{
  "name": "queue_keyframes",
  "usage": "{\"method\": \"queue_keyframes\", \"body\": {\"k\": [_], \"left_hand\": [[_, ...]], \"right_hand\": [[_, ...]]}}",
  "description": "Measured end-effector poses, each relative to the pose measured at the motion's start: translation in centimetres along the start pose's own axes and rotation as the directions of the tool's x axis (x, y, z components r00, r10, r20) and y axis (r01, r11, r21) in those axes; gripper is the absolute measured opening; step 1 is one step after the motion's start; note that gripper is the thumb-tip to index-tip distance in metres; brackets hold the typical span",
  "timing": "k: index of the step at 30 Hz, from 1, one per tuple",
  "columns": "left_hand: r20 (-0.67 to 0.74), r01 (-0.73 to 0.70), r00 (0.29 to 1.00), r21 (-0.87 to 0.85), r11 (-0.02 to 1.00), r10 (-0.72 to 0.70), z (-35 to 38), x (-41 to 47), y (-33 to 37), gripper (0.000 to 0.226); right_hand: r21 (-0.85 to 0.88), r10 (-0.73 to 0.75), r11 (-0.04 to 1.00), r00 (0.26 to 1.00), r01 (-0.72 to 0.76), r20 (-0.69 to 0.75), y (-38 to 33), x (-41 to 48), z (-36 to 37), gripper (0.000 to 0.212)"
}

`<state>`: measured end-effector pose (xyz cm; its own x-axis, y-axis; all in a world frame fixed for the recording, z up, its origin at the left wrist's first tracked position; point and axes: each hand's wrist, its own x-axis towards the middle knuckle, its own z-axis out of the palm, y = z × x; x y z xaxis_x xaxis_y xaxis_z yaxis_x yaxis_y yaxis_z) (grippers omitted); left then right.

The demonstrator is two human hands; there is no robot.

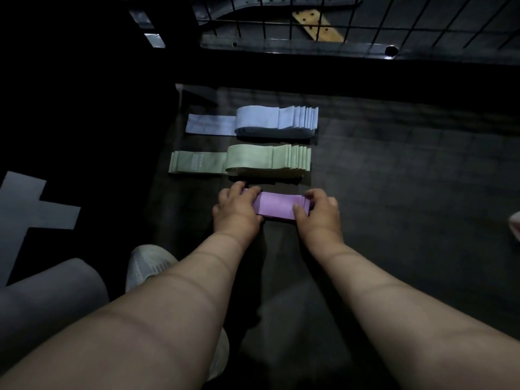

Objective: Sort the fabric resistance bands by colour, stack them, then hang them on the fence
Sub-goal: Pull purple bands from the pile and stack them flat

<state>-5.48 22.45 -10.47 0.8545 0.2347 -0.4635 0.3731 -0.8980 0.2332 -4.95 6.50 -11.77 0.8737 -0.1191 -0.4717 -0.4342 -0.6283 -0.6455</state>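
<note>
Three stacks of fabric bands lie in a row on the dark floor. The pale blue stack is farthest, the green stack sits in the middle, and the purple stack is nearest me. My left hand grips the purple stack's left end, fingers curled over its top. My right hand grips its right end, thumb on top and fingers round the edge. The wire fence runs across the top of the view, beyond the bands.
A white shoe sits left of my left forearm, with a grey trouser leg beside it. A pale cross-shaped floor marking lies at the far left. A metal rail runs along the fence's base.
</note>
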Motion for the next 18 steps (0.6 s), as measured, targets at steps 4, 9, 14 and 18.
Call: {"method": "queue_keyframes", "body": {"k": [4, 9, 14, 18], "left_hand": [[-0.007, 0.001, 1.000, -0.009, 1.000, -0.001, -0.1, -0.2, 0.2, 0.067], [-0.025, -0.017, 1.000, 0.008, 1.000, 0.017, -0.3, -0.8, 0.8, 0.078], [-0.014, 0.000, 1.000, 0.001, 1.000, 0.000, -0.6, -1.1, 1.1, 0.077], [-0.024, 0.002, 1.000, 0.019, 1.000, -0.002, -1.0, -1.2, 1.4, 0.077]], "right_hand": [[0.029, 0.047, 0.998, 0.999, -0.047, 0.002, -0.3, 0.2, 0.2, 0.035], [0.026, 0.054, 0.998, 0.998, -0.054, 0.015, -0.9, -0.1, -0.2, 0.050], [-0.014, 0.058, 0.998, 0.998, -0.058, 0.018, -1.3, -0.7, -0.4, 0.061], [-0.058, 0.041, 0.997, 0.999, -0.042, -0.007, -1.0, -1.3, -0.6, 0.064]]}}
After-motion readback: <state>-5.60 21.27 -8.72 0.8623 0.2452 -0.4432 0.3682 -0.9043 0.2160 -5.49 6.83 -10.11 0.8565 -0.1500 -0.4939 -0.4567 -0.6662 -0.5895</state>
